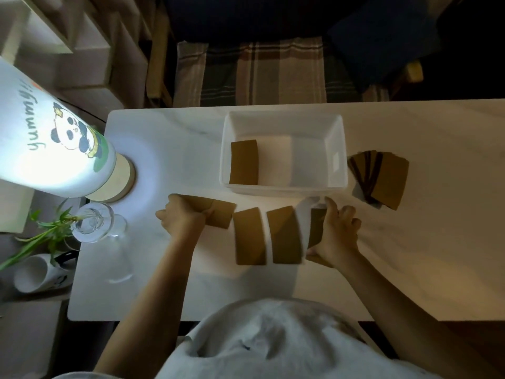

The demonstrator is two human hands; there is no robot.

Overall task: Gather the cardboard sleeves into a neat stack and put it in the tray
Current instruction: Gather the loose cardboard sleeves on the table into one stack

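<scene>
A white tray (282,117) stands at the middle back of the table, with one brown cardboard sleeve (244,162) lying in its left half. In front of it several flat sleeves lie in a row. My left hand (183,216) grips the leftmost sleeve (222,214). Two sleeves lie free in the middle, one (250,236) beside the other (285,236). My right hand (337,232) holds the rightmost sleeve (317,228) by its edge. A fanned pile of sleeves (381,181) lies to the right of the tray.
A lit lamp with a panda print (54,143) leans over the table's left end on a wooden base (123,181). A glass vase with a green plant (93,222) and a white mug (38,272) stand at the left. A chair with a plaid cushion (262,72) faces the far edge.
</scene>
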